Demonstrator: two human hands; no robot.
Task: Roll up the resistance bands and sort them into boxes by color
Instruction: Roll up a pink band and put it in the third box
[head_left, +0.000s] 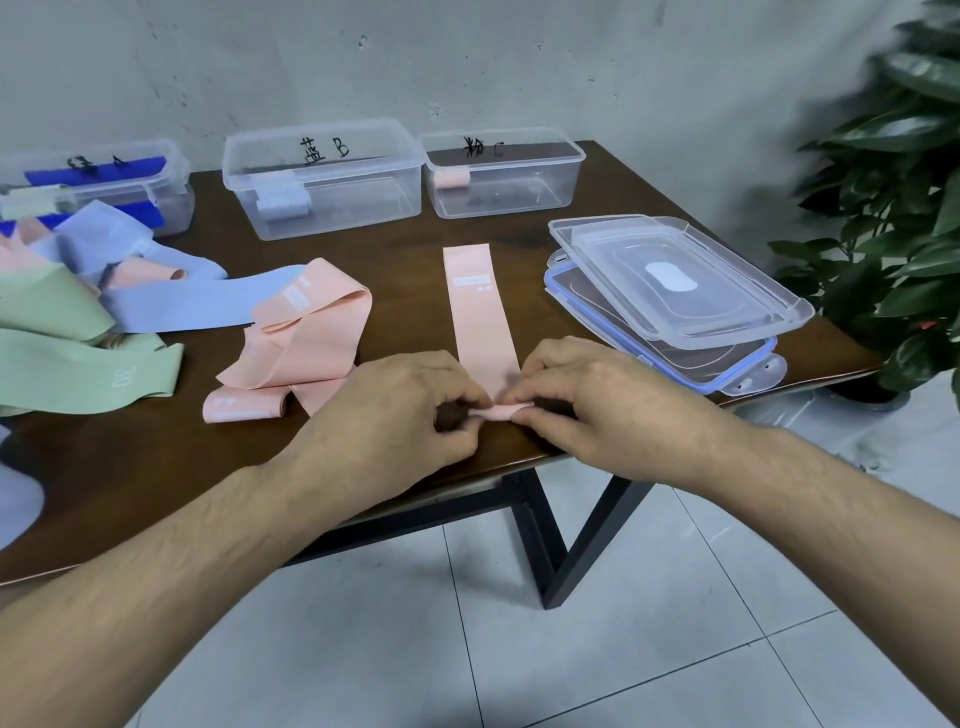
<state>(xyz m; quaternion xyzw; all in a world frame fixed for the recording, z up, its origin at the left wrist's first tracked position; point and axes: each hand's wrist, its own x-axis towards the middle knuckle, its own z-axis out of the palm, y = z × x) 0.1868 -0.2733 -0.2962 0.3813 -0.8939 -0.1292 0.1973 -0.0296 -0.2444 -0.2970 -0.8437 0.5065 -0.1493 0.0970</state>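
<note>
A pink resistance band lies flat and straight on the brown table, running away from me. Its near end is curled into a small roll at the table's front edge. My left hand pinches the left side of that roll and my right hand pinches the right side. Three clear boxes stand at the back: the left box holds blue and green material, the middle box marked B holds a pale blue roll, and the right box marked C holds a pink roll.
Loose pink bands lie left of my hands. A heap of green, pale blue and pink bands covers the table's left side. Stacked clear lids sit at the right. A leafy plant stands beyond the table's right edge.
</note>
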